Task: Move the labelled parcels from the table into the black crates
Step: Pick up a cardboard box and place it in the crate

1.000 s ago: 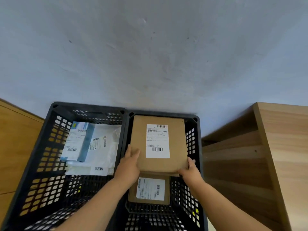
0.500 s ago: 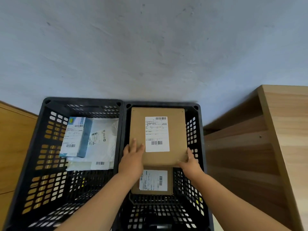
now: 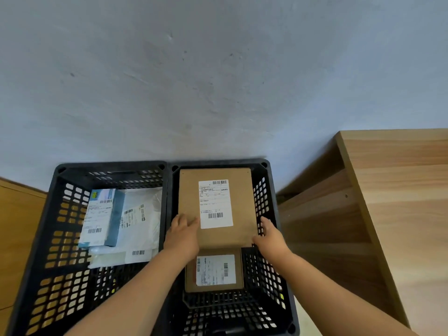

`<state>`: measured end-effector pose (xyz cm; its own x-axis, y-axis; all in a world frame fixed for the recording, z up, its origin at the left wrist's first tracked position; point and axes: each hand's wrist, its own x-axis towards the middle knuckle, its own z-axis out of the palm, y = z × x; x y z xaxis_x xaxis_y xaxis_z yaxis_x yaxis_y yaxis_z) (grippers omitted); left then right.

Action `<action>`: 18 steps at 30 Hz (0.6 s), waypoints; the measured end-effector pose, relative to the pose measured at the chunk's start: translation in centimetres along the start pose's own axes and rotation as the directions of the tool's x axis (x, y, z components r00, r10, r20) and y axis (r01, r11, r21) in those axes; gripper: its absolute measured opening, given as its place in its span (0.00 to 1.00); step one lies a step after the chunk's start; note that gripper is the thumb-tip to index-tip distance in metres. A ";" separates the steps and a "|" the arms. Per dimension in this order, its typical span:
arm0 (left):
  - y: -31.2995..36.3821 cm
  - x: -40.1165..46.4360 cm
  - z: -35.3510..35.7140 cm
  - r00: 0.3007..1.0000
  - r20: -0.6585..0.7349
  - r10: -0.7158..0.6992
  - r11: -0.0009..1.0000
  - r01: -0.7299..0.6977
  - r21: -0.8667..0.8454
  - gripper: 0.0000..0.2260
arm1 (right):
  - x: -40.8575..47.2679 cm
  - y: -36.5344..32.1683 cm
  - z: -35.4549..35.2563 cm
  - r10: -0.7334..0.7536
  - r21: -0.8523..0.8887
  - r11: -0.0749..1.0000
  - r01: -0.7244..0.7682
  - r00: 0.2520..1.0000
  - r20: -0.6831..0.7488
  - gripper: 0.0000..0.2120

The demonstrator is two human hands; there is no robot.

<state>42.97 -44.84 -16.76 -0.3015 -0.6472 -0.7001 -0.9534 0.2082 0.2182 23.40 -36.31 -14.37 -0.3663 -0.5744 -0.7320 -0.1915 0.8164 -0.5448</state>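
Note:
Two black crates stand side by side on the floor, the left crate [image 3: 109,166] and the right crate [image 3: 272,190]. A large brown cardboard parcel [image 3: 189,195] with a white label lies flat in the far part of the right crate. It partly covers a smaller labelled brown parcel [image 3: 214,270] below it. My left hand [image 3: 181,236] rests on the large parcel's near left edge, fingers flat on top. My right hand [image 3: 269,236] touches its near right corner with straight fingers.
The left crate holds a blue and white labelled box [image 3: 101,217] on white labelled bags [image 3: 143,219]. A wooden table [image 3: 400,190] stands at the right and a wooden panel [image 3: 19,214] at the left. Grey floor [image 3: 218,81] lies beyond the crates.
The large parcel has gone lower and farther back in the right crate, showing more of the small parcel. Both hands followed it, and the right hand's fingers have straightened.

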 end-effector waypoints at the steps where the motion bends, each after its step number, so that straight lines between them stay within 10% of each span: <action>1: 0.3 -0.5 -0.2 1.000 -0.004 0.015 0.999 -0.015 -0.038 0.33 | -0.7 -0.2 -0.5 -0.003 0.020 1.000 0.004 1.000 -0.020 0.30; 18: 20.2 -12.6 -6.7 0.912 -0.176 0.370 0.881 -0.405 -0.246 0.18 | -15.7 0.8 -18.5 -0.171 0.219 0.946 0.237 0.944 -0.284 0.12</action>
<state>27.46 -37.37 0.99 -0.6286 -0.6426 -0.4381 -0.7188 0.2649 0.6428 12.18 -25.55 4.30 -0.5711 -0.6648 -0.4815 -0.0687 0.6233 -0.7790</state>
